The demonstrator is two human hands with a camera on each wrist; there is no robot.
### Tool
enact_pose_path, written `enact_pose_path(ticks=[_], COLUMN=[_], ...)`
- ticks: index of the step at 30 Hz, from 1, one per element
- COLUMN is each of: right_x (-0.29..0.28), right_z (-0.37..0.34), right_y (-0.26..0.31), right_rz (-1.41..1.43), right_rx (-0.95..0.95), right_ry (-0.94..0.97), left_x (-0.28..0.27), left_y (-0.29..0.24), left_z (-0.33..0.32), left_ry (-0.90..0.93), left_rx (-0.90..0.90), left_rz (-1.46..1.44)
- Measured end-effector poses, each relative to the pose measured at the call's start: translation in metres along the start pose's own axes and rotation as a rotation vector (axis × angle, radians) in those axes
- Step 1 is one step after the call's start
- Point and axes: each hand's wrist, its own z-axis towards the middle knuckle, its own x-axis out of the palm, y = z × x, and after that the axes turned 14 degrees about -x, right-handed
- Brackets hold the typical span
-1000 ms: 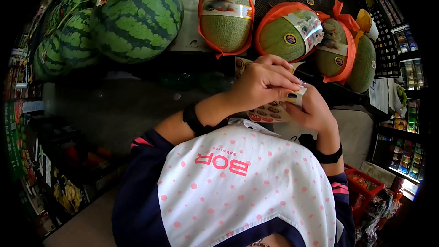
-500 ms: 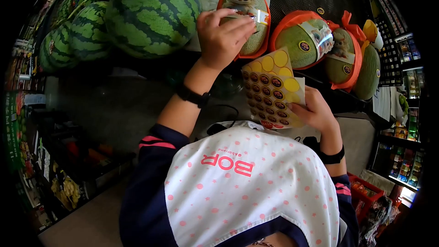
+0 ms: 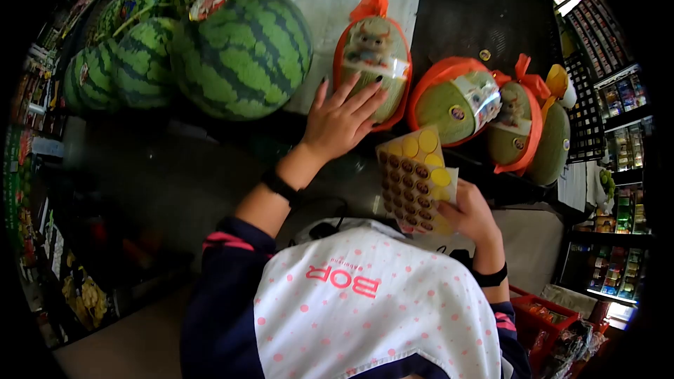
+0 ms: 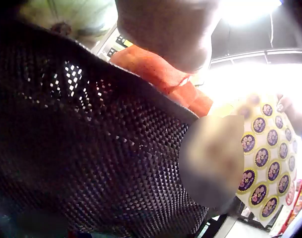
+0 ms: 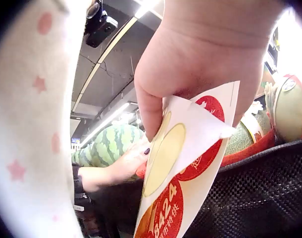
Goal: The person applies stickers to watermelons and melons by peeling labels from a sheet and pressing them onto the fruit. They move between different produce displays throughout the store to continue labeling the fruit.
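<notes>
My left hand (image 3: pixel 337 121) lies with spread fingers on the lower part of a netted melon (image 3: pixel 379 102), which has an orange net bag and a printed cartoon band. In my right hand (image 3: pixel 472 214) I pinch sheets of round stickers (image 3: pixel 411 186) between thumb and fingers. Several yellow backing circles are bare at the top of the front sheet; dark round stickers fill the rest. The right wrist view shows a folded corner and a sheet of red stickers (image 5: pixel 168 213) behind. In the left wrist view, the left hand (image 4: pixel 166 29) is beside the orange net (image 4: pixel 156 72).
A large watermelon (image 3: pixel 242 52) stands left of the banded melon, with smaller ones behind it. To the right are more bagged melons (image 3: pixel 449 109), each bearing a round sticker. A black mesh edge (image 5: pixel 260 183) borders the display. A red basket (image 3: pixel 540 323) is at the lower right.
My left hand has gone from the sticker sheets up to the banded melon, and its fingers now spread flat there. My right hand has kept its hold on the sheets.
</notes>
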Motion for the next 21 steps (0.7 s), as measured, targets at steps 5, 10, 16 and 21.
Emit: enact_pose_path(ticks=[5,10,16,21], right_x=[-0.003,0.013,0.050,0.096], right_z=[-0.004,-0.001,0.024,0.069], right_y=[0.003,-0.017,-0.049,-0.046], right_rz=[0.043,-0.028,0.027,-0.161], right_rx=[0.068,-0.100,-0.160,-0.363], right_ry=[-0.026,0.051,0.336,0.640], left_x=[0.005,0.009,-0.005,-0.032], left_y=[-0.001,-0.011,-0.016,0.021], left_z=[-0.002,-0.008,-0.024,-0.114], left_ry=[-0.072,0.039,-0.100,-0.027], left_rx=[0.000,-0.067,0.002,-0.176], left_rz=[0.087,0.068,0.027,-0.120])
